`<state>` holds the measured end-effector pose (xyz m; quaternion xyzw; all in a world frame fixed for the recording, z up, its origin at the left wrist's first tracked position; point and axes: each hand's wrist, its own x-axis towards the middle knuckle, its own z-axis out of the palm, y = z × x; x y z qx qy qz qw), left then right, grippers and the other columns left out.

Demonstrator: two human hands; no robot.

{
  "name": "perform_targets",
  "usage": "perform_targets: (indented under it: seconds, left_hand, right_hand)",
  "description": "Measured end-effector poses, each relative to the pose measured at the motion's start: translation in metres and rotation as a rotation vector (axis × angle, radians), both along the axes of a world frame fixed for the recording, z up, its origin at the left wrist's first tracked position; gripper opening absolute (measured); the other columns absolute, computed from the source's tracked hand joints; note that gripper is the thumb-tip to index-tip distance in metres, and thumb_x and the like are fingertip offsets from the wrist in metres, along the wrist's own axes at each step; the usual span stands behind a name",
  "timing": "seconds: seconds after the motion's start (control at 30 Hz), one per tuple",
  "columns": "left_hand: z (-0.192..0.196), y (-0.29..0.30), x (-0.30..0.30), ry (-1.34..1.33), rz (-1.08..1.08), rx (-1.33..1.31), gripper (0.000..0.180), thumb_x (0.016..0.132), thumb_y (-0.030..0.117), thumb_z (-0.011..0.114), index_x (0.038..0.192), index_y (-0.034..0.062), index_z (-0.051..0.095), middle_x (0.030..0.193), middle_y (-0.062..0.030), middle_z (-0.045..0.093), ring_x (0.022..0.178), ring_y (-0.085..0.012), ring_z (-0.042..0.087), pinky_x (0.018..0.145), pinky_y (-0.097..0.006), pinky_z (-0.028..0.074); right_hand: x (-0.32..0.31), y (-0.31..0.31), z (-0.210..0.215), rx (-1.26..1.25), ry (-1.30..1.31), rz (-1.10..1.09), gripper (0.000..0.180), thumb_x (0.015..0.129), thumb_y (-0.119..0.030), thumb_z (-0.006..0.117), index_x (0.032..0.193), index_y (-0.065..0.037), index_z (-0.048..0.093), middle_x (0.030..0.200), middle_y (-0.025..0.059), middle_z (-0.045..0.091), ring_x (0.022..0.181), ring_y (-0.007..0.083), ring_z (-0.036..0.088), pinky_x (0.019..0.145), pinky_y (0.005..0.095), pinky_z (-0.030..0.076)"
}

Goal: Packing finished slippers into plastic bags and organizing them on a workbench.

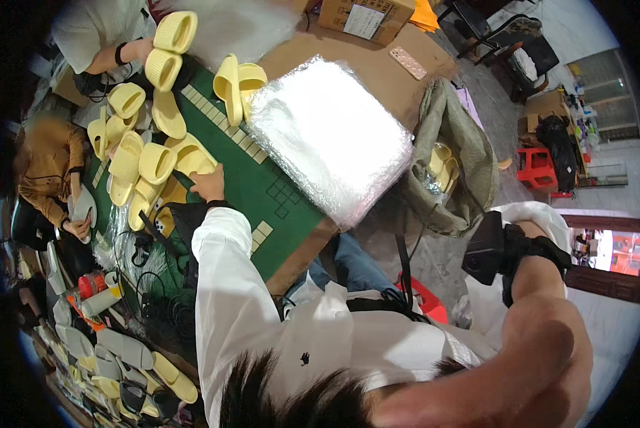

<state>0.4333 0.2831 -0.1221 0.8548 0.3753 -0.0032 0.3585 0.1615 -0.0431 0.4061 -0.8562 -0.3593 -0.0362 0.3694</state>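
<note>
My left hand [209,184] reaches out from a white sleeve to the heel end of a yellow slide slipper [189,151], its fingers closed at the edge. More ribbed yellow slippers [157,164] lie beside it in a loose heap on the green mat [216,118]. My right hand [552,314] is raised close to the camera, very large in view. Its fingers run toward the lower edge, where their ends are hidden. A black device [488,250] is strapped at that wrist.
A clear-plastic-wrapped stack [334,135] lies on the table beside an open olive sack [455,171] holding slippers. Across the table, another person's hand [138,51] holds yellow slippers. A seated person [52,164] handles a grey slipper. Black cables [152,285] and piled slippers [113,357] sit left.
</note>
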Motion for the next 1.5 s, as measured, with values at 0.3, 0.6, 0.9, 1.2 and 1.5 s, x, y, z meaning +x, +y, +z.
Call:
perform_targets:
  seconds: [0.3,0.6,0.9,1.2,1.5]
  left_hand:
    - [0.090,-0.026,-0.023,-0.360,0.077,-0.199,0.073,0.063,0.034,0.071,0.118,0.0034,0.034,0.107,-0.0268,0.037,0.094,-0.0376,0.044,0.081,-0.041,0.039]
    - [0.165,-0.082,-0.104,-0.756,-0.081,0.174,0.063,0.063,0.015,0.073,0.112,-0.0006,0.037,0.106,-0.0199,0.038,0.100,-0.0354,0.038,0.087,-0.041,0.033]
    - [0.213,-0.239,-0.161,-0.902,-0.374,0.270,0.067,0.057,0.023,0.075,0.111,0.0022,0.041,0.111,-0.0231,0.038,0.107,-0.0381,0.035,0.090,-0.042,0.034]
    - [0.112,-0.286,-0.192,-0.470,-1.168,0.360,0.049,0.081,0.017,0.053,0.126,0.0076,0.037,0.124,-0.0326,0.034,0.105,-0.0421,0.046,0.092,-0.044,0.037]
    - [0.032,-0.293,-0.203,0.065,-1.107,0.623,0.048,0.079,0.021,0.050,0.126,0.0173,0.044,0.134,-0.0209,0.031,0.125,-0.0377,0.027,0.098,-0.053,0.024]
  right_hand:
    - [0.058,0.017,-0.045,0.287,-0.260,0.435,0.019,0.078,-0.016,0.052,0.092,-0.005,0.058,0.099,0.0108,0.060,0.087,0.0230,0.055,0.077,0.0288,0.044]
    - [0.115,-0.016,-0.150,0.260,0.036,0.410,0.040,0.078,-0.011,0.059,0.115,0.002,0.050,0.116,0.0192,0.051,0.106,0.0323,0.050,0.091,0.0371,0.039]
    - [0.194,-0.024,-0.277,0.747,0.477,0.088,0.053,0.079,-0.008,0.060,0.125,-0.002,0.033,0.120,0.0105,0.044,0.111,0.0182,0.043,0.093,0.0301,0.035]
    - [0.237,-0.082,-0.320,0.654,0.688,-0.059,0.046,0.080,-0.001,0.053,0.122,-0.006,0.034,0.093,0.0133,0.056,0.080,0.0162,0.057,0.068,0.0267,0.047]
    - [0.297,-0.124,-0.429,0.374,0.634,-0.313,0.047,0.077,-0.010,0.058,0.120,-0.004,0.040,0.091,0.0171,0.062,0.080,0.0223,0.060,0.071,0.0317,0.046]
